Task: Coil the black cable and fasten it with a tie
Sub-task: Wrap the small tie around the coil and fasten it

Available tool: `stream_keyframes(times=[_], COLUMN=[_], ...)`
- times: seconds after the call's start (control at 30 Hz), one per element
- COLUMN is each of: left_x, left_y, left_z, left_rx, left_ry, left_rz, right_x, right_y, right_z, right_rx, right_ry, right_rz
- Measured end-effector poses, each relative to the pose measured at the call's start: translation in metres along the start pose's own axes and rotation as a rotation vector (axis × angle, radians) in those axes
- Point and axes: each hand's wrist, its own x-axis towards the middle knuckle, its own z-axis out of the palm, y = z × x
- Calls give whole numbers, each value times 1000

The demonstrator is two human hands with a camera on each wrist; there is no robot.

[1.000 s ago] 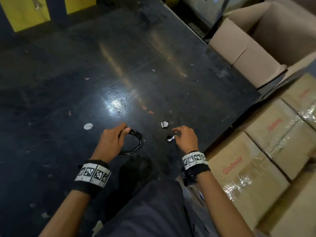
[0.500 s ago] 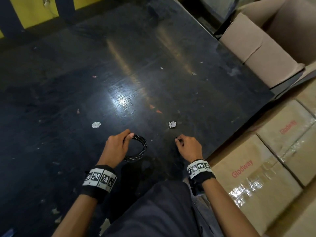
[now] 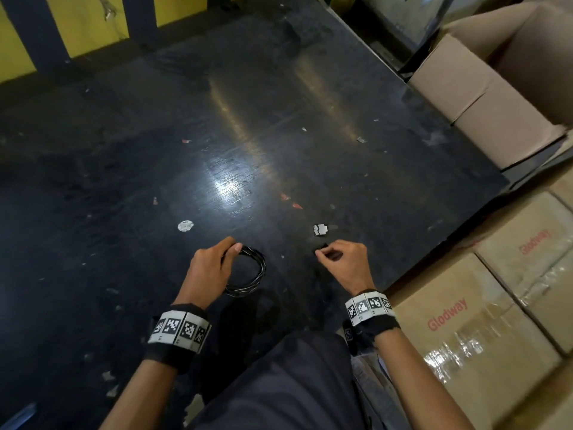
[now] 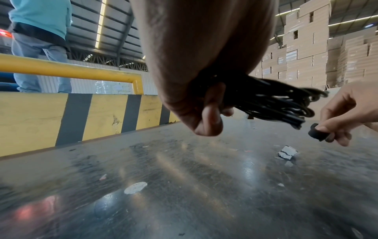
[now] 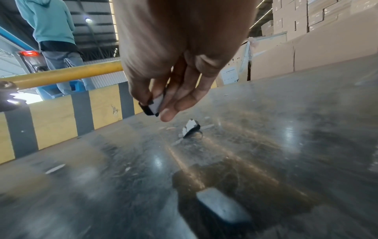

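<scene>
At the far left, a yellow-and-grey striped barrier [image 4: 102, 116] runs along the back edge of the dark, scuffed worktop [image 3: 279, 119], with a yellow rail [image 4: 67, 69] above it and a person in a teal top [image 4: 40, 17] standing beyond. A round white sticker [image 3: 185, 225] lies on the worktop ahead of the left hand [image 3: 209, 271]. That hand has its fingers and thumb curled round one side of the black cable [image 3: 252, 270], which is already wound into a small ring of several loops; the ring hangs out to the right of the hand, and the left wrist view shows it held above the worktop. To the right, well apart from the coil, the right hand [image 3: 344, 262] pinches a small black tie [image 4: 318, 134] between thumb and fingertips, holding it off the surface; the right wrist view shows a pale face on it. Just beyond that hand a small white-and-black scrap [image 3: 320, 229] lies on the worktop. Further right, past the worktop's edge, stand taped cardboard boxes [image 3: 483, 330] printed "Glodway", and an open carton [image 3: 496, 82] behind them.
</scene>
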Motion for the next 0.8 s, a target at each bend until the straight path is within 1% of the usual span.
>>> stream_keyframes(times=[0.37, 0.67, 0.8], left_x=[0, -2, -3], left_y=[10, 14, 17], left_z=[-11, -16, -20], left_rx=[-6, -20, -16], left_ry=[41, 73, 77], left_rz=[62, 72, 69], right_x=[7, 15, 17], right_y=[-20, -43, -57], right_z=[2, -5, -8], right_rx=[68, 116, 143], right_ry=[27, 75, 58], right_rz=[-108, -176, -249])
